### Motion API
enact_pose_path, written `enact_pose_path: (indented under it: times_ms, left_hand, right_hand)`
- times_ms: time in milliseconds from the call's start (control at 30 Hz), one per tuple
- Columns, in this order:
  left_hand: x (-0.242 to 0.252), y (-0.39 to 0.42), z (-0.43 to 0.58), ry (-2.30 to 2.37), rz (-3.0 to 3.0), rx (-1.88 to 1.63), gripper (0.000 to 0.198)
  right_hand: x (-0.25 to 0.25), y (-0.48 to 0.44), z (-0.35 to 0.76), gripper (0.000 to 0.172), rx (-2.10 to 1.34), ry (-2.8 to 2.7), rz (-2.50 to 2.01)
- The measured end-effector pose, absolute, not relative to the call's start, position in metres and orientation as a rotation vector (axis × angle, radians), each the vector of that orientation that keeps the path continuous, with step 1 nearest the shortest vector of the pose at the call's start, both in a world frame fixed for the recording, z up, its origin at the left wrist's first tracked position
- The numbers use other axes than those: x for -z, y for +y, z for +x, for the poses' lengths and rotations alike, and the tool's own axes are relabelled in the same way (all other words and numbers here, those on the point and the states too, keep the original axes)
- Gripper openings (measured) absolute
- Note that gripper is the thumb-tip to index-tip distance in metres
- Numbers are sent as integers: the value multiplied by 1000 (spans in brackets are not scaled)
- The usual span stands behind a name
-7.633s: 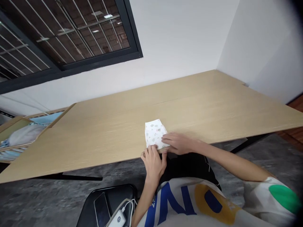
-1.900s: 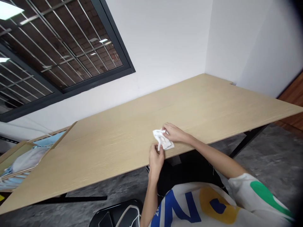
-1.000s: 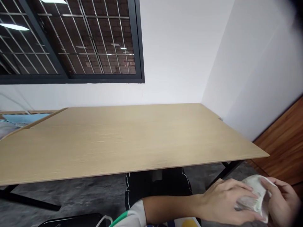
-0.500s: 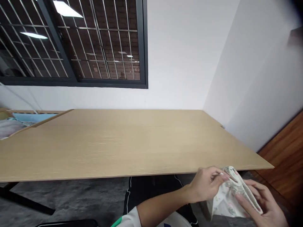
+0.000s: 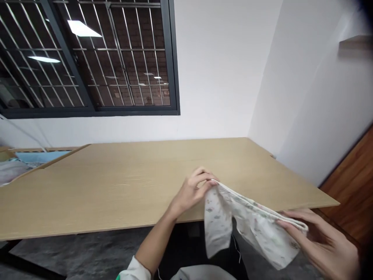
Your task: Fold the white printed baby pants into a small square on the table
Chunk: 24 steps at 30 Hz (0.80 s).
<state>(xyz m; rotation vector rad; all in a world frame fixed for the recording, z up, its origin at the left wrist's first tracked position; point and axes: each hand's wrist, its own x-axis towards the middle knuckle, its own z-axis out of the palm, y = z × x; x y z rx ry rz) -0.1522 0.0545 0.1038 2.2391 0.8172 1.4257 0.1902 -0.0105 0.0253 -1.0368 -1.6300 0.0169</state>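
Note:
A small pair of white pants (image 5: 258,227) with a faint printed pattern is stretched between my hands by its top edge. My left hand (image 5: 194,188) pinches one end of that edge over the table's front part. At the other end, lower and nearer to me, my right hand (image 5: 323,237) grips the edge between thumb and fingers. Two loose legs hang down below the edge, in front of the table edge and over my lap. The fabric slopes down from left to right.
A wide light-wood table (image 5: 125,186) stretches across in front of me to the white wall. At far left, a wooden-sided container (image 5: 62,158) holds pale and blue cloth. A barred window (image 5: 116,58) is above the table; a brown wooden panel (image 5: 349,179) stands at right.
The pants were bunched between both hands at lower right. My left hand has moved left and up with one end, pulling the top edge out, and the legs now hang down.

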Motion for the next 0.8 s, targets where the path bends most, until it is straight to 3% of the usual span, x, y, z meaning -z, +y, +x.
enact_pose_path:
  times_ms: [167, 333, 533, 800]
  left_hand:
    - [-139, 42, -213, 994, 2432, -1545, 11]
    - [-162, 38, -256, 1174, 2602, -1599, 5]
    - [-165, 53, -286, 1597, 2716, -1348, 18]
    - [-146, 97, -308, 1793, 2546, -922, 32]
  right_hand:
    - [-75, 14, 150, 23, 38, -1883, -766]
    - [-95, 54, 119, 18, 29, -1976, -700]
    - [-106, 96, 95, 23, -85, -2098, -746]
    - [-107, 154, 67, 15, -244, -2276, -847]
